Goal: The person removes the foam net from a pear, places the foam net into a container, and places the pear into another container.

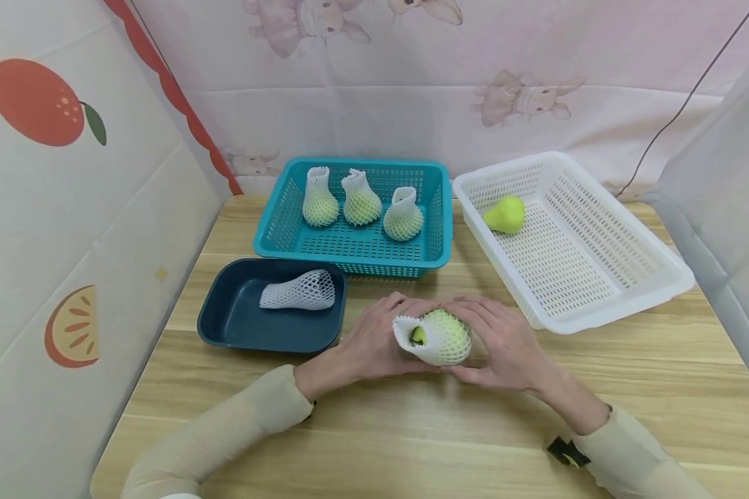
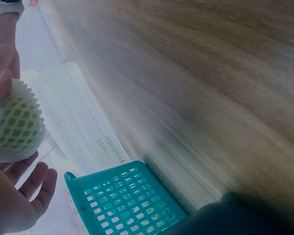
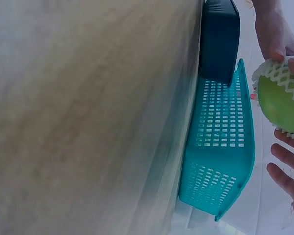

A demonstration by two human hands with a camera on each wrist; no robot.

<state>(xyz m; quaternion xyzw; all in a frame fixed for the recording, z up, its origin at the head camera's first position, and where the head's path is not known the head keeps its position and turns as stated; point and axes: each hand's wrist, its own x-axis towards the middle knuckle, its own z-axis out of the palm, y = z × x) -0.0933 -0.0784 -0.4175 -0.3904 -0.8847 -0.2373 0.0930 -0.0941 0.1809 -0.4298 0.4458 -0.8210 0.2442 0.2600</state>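
Observation:
Between both hands, over the front middle of the table, is a green pear (image 1: 452, 333) in a white foam net sleeve (image 1: 406, 329). The sleeve's open collar faces left, with the pear's top showing inside it. My left hand (image 1: 374, 339) holds the collar side, its thumb on the near side. My right hand (image 1: 512, 346) holds the rounded end, fingers over the far side and thumb on the near side. In the right wrist view, a stretch of bare pear skin (image 3: 277, 103) shows beside the net. The left wrist view shows netting (image 2: 20, 122) across the fruit.
A teal basket (image 1: 349, 258) at the back holds three netted pears. Left of the hands, a dark blue tub (image 1: 243, 336) contains one loose foam net (image 1: 306, 291). The white basket (image 1: 630, 294) at right holds one bare pear (image 1: 507, 215). Fabric walls border the table.

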